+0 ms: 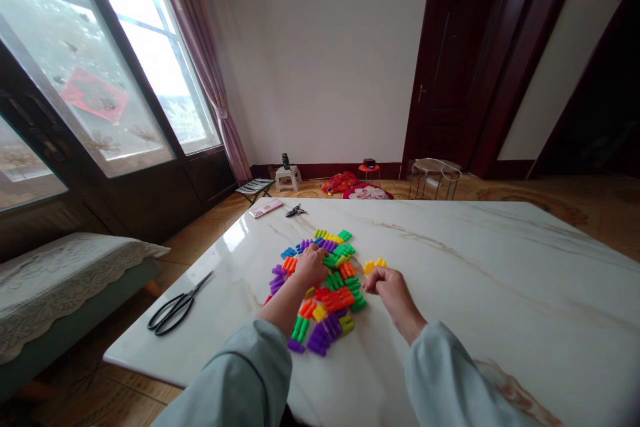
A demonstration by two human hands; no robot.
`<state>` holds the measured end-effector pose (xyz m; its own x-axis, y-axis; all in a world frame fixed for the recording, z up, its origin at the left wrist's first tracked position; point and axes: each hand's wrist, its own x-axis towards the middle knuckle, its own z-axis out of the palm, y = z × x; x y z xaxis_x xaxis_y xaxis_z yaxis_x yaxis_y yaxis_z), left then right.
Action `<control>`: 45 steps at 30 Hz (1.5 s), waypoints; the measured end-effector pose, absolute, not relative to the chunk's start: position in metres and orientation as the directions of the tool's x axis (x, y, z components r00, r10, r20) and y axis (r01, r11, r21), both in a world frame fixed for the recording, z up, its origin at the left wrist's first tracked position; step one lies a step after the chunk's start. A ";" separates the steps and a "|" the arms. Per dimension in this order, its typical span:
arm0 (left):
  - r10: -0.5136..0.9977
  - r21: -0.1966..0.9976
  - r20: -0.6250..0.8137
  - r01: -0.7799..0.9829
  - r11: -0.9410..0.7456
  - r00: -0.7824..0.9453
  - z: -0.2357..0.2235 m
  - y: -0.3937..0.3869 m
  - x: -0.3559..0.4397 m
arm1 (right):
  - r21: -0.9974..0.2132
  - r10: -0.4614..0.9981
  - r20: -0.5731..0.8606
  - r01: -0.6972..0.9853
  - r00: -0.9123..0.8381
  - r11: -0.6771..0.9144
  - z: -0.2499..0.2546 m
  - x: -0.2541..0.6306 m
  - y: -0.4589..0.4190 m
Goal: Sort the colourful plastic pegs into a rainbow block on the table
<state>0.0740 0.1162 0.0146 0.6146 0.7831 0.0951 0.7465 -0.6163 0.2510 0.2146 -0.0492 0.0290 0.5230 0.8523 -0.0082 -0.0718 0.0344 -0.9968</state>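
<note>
A loose pile of plastic building blocks [339,298] in purple, green, orange, yellow and blue lies on the marble-patterned table. My left hand [311,267] reaches over the pile from the near side. Its fingers bend down among the blocks, and their tips are hidden, as is whatever they pinch. To the right of the pile, my right hand [393,293] is closed with its fingers curled in. I cannot make out what it holds, if anything. Just beyond its knuckles are yellow blocks [375,265], apart from the pile.
Black-handled scissors [175,310] lie at the left of the white table [480,267]. A pink phone-like case [267,208] and a bunch of keys [296,211] rest near the far edge. Past the table stand a white stool [289,178] and a metal-framed stool [435,173].
</note>
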 end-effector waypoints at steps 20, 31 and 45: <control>0.823 0.276 0.117 0.777 -0.565 0.557 0.025 0.109 0.067 | -0.983 0.843 0.076 0.182 0.533 -0.027 0.023 0.224 -0.052; 0.596 0.480 0.178 0.460 -0.747 0.783 0.061 0.051 0.093 | -0.772 0.818 0.437 0.622 0.373 0.129 0.053 0.242 -0.068; 0.583 0.534 0.240 0.396 -0.747 0.776 0.068 0.020 0.118 | -0.728 0.855 0.425 0.674 0.297 0.127 0.057 0.242 -0.079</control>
<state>0.1183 0.0196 0.0683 0.7759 0.5834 0.2400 0.3965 -0.7470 0.5337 0.2419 -0.0789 0.0570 0.2972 0.8550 0.4250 0.6740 0.1273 -0.7276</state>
